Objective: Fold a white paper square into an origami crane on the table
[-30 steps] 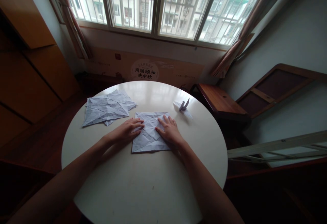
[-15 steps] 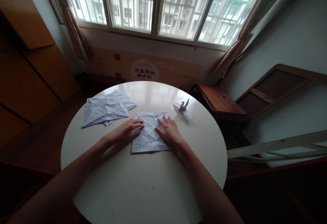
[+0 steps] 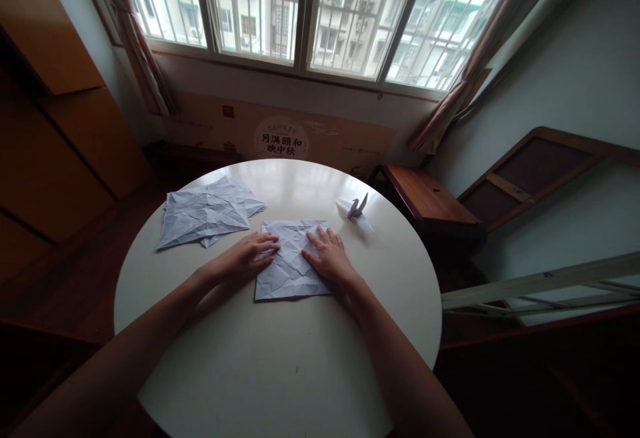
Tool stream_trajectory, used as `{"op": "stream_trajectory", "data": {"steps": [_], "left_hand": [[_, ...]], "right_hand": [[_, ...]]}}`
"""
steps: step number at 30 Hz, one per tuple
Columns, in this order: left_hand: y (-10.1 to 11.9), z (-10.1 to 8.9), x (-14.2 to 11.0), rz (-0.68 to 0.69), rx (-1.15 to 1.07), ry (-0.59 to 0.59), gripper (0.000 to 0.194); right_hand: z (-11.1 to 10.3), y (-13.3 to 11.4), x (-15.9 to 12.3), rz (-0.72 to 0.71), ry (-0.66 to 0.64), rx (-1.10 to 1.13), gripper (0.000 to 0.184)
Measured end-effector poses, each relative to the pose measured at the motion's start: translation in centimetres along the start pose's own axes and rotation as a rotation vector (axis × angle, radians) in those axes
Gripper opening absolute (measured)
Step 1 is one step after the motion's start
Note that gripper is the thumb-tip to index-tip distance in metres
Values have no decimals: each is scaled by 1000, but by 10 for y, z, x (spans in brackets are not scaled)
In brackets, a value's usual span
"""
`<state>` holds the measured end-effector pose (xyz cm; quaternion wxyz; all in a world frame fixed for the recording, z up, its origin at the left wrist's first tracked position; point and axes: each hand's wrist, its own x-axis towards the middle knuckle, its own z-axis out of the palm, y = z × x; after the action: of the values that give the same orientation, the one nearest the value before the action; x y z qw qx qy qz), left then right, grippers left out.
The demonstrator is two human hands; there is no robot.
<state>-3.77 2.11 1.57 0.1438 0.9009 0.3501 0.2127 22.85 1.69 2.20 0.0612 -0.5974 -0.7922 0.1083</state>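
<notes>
A creased white square of paper (image 3: 289,266) lies flat on the round white table (image 3: 280,371). My left hand (image 3: 245,258) rests on its left edge, fingers stretched out and pressed flat. My right hand (image 3: 330,257) lies on the sheet's right side, fingers spread and flat. Neither hand holds anything. A small folded paper crane (image 3: 356,209) stands on the table just beyond my right hand.
A pile of several crumpled white sheets (image 3: 205,213) lies at the table's back left. A wooden chair (image 3: 430,201) stands to the right, a cardboard panel with printed characters (image 3: 280,138) leans under the window, and wooden cabinets (image 3: 50,125) fill the left.
Both hands stay flat on the sheet. The whole scene has shifted slightly to the left in view, from a small head movement.
</notes>
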Motion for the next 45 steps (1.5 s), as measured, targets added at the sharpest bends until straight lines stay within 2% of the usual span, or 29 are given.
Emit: {"op": "stream_trajectory", "data": {"steps": [5, 26, 45], "left_hand": [[1, -1, -1, 5, -19, 19, 34], [2, -2, 0, -32, 41, -62, 38], [1, -2, 0, -27, 34, -61, 38]], "right_hand": [[0, 0, 0, 2, -4, 9, 63], [1, 0, 1, 18, -26, -23, 64], [1, 0, 1, 9, -11, -1, 63]]}}
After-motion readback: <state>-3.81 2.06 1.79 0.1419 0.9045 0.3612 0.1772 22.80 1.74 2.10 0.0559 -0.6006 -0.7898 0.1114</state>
